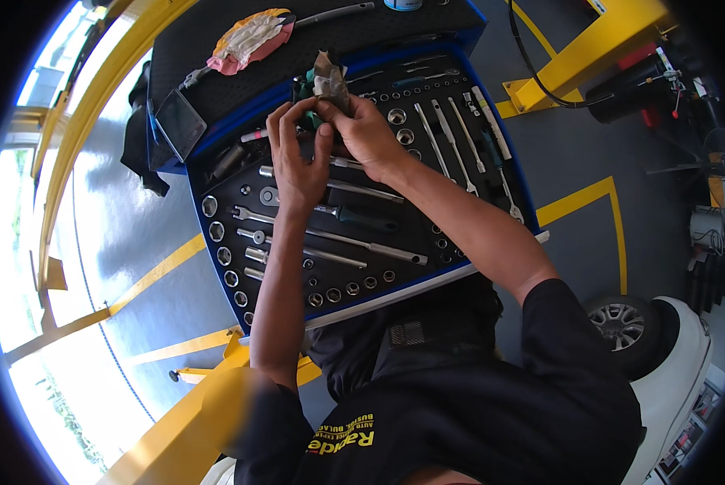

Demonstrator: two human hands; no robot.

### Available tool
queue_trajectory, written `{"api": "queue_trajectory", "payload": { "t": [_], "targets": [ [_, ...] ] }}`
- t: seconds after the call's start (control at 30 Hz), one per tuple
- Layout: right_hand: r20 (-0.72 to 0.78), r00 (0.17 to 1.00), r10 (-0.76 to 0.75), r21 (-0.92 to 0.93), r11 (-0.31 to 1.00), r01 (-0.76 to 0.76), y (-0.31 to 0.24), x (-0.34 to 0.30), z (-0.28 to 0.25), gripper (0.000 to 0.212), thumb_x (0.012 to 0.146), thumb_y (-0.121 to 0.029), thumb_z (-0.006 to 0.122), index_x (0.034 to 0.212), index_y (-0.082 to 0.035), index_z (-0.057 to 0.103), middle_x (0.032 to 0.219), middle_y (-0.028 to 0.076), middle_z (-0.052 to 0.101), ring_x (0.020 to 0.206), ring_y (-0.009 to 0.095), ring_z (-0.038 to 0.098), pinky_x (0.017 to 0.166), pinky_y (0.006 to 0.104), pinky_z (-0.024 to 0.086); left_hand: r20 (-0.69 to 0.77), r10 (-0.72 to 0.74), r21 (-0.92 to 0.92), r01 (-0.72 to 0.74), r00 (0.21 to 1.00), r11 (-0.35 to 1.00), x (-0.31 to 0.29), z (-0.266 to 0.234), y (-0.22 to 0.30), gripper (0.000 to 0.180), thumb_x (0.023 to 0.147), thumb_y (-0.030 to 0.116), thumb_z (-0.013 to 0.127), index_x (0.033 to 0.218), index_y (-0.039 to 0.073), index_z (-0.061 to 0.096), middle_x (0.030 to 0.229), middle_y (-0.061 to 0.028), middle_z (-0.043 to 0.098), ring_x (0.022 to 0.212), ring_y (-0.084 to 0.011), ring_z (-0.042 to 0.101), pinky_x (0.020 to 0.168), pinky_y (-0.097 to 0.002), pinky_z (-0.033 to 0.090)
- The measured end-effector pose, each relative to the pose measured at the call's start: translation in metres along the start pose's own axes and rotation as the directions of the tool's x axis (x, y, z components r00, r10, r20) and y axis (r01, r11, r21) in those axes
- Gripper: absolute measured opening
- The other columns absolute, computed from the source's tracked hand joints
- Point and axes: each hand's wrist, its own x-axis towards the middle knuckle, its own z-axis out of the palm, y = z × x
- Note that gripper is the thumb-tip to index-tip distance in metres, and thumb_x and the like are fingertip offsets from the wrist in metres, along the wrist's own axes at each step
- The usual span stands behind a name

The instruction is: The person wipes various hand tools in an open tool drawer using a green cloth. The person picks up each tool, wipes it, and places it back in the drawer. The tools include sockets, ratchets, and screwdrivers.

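Note:
Both my hands are raised together over the far part of an open tool drawer [338,284]. My right hand [366,139] is closed on a crumpled, stained grey-brown rag [330,79], which sticks up past the fingertips. My left hand [299,166] is curled beside it, its fingertips meeting the right hand's. A dark green thing [308,87] shows behind the fingers next to the rag; most of it is hidden, so its kind is unclear. Below my hands, a ratchet [362,218] with a dark handle and a long breaker bar [370,245] lie in the dark tray.
Sockets [217,232] line the drawer's left and front edges; several wrenches [459,145] lie at its right. On the black cabinet top are a pink and white cloth bundle [253,42] and a phone-like device [181,125]. A yellow lift post [597,48] stands at the far right, a car wheel [619,327] lower right.

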Motion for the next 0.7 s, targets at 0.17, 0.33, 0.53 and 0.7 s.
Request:
{"api": "queue_trajectory", "payload": {
  "t": [0.17, 0.33, 0.53, 0.7],
  "targets": [
    [-0.059, 0.998, 0.037, -0.044, 0.998, -0.039, -0.001, -0.002, -0.001, 0.023, 0.111, -0.024, 0.06, 0.114, -0.004, 0.07, 0.099, -0.002, 0.066, 0.09, 0.005, 0.057, 0.079, 0.0256, 0.047, -0.008, -0.018, -0.041, 0.017, 1.0, 0.999, 0.001, 0.0, 0.0, 0.034, 0.097, 0.019, 0.074, 0.126, 0.004, 0.064, 0.127, -0.0181, 0.058, 0.123, -0.0361, 0.058, 0.103, -0.0454, 0.048],
    [0.092, 0.993, 0.074, -0.085, 0.994, -0.066, 0.002, -0.002, 0.002, 0.031, 0.112, -0.033, 0.056, 0.122, -0.007, 0.069, 0.103, -0.003, 0.067, 0.09, 0.006, 0.057, 0.082, 0.0275, 0.049, -0.165, -0.142, -0.145, 0.119, 0.976, 0.982, 0.003, -0.003, -0.022, 0.021, 0.099, 0.013, 0.071, 0.117, 0.003, 0.065, 0.124, -0.0159, 0.06, 0.116, -0.0296, 0.061, 0.1, -0.0399, 0.049],
    [0.259, 0.958, 0.123, 0.046, 0.989, -0.14, -0.007, -0.013, 0.008, 0.046, 0.113, -0.046, 0.05, 0.131, -0.007, 0.066, 0.117, 0.001, 0.069, 0.103, 0.008, 0.063, 0.09, 0.0303, 0.053, -0.164, -0.459, -0.501, 0.327, 0.873, 0.801, 0.003, -0.008, -0.038, 0.015, 0.105, 0.009, 0.064, 0.118, 0.002, 0.066, 0.122, -0.0138, 0.064, 0.114, -0.0224, 0.064, 0.091, -0.0299, 0.052],
    [0.211, 0.976, 0.05, 0.125, 0.989, -0.078, -0.007, -0.01, 0.002, 0.042, 0.11, -0.034, 0.059, 0.135, -0.001, 0.06, 0.126, 0.006, 0.068, 0.12, 0.014, 0.064, 0.105, 0.0338, 0.052, -0.097, -0.223, -0.203, 0.2, 0.97, 0.959, 0.006, -0.005, -0.009, 0.041, 0.097, -0.002, 0.06, 0.138, 0.004, 0.062, 0.145, -0.0147, 0.055, 0.133, -0.0307, 0.058, 0.108, -0.0388, 0.049]
  ]
}}
